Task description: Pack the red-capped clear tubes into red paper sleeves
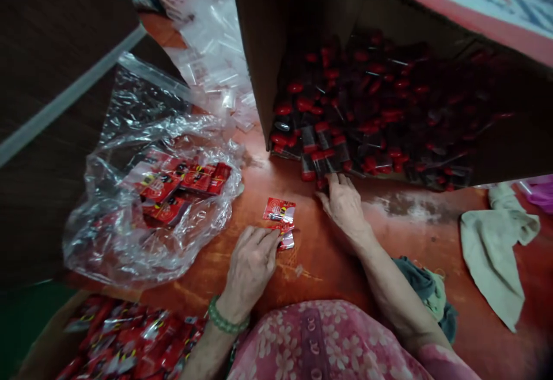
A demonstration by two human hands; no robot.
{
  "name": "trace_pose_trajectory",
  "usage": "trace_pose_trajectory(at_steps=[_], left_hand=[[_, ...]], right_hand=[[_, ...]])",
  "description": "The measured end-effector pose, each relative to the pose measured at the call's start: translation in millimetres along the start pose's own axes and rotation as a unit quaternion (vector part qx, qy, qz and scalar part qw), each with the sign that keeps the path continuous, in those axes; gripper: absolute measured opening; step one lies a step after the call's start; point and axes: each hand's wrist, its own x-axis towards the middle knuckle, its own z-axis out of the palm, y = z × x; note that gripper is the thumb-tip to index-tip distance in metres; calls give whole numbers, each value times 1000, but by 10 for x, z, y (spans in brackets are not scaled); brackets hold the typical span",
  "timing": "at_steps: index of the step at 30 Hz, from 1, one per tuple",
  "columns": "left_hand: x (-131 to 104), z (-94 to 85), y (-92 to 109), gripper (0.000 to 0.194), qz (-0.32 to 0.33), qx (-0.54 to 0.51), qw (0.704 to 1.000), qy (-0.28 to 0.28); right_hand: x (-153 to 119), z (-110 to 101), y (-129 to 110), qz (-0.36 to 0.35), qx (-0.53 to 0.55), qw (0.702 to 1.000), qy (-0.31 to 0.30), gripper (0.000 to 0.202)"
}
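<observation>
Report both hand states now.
Left hand: fingertips at the lower red printed card; grip can't be told.
Right hand: fingertips at a red-capped container; grip can't be told.

Left fingers (pixel 270 238) touch red packets (pixel 276 204); right fingers (pixel 334 181) touch red-capped vials (pixel 308 164).

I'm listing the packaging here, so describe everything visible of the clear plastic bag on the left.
The clear plastic bag looks thin, glossy and heavily crumpled. It lies spread on the reddish work surface, its far part smoother and stretching away. Red printed packets with yellow marks lie in or on it, unclear which. The left hand is apart from it.
</observation>
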Motion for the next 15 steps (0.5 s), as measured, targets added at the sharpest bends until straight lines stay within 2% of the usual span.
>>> trace_pose_trajectory(at_steps=[3,7,9,11,12,13,15], left_hand=[[-5,-10,-7,11,-11,-14,1000,15],[46,-42,13,8,-33,-82,994,59],[88,-54,49,8,-43,-113,989,88],[128,-63,97,8,-52,-132,984,107],[145,-66,120,8,-56,-142,982,113],[159,-69,142,8,-60,-155,979,120],[181,-74,176,8,-68,-187,971,135]], right_hand=[[2,10,-32,16,-27,999,-14,35],[-59,6,-4,-31,-44,998,-30,33],[-110,22,40,-55,-1,998,-31,36],[-188,59,103,-73,117,990,-15,38],[-238,83,136,-80,204,976,-9,39],[-293,106,168,-81,304,949,-11,39],[-409,139,214,-59,497,863,-65,42]])
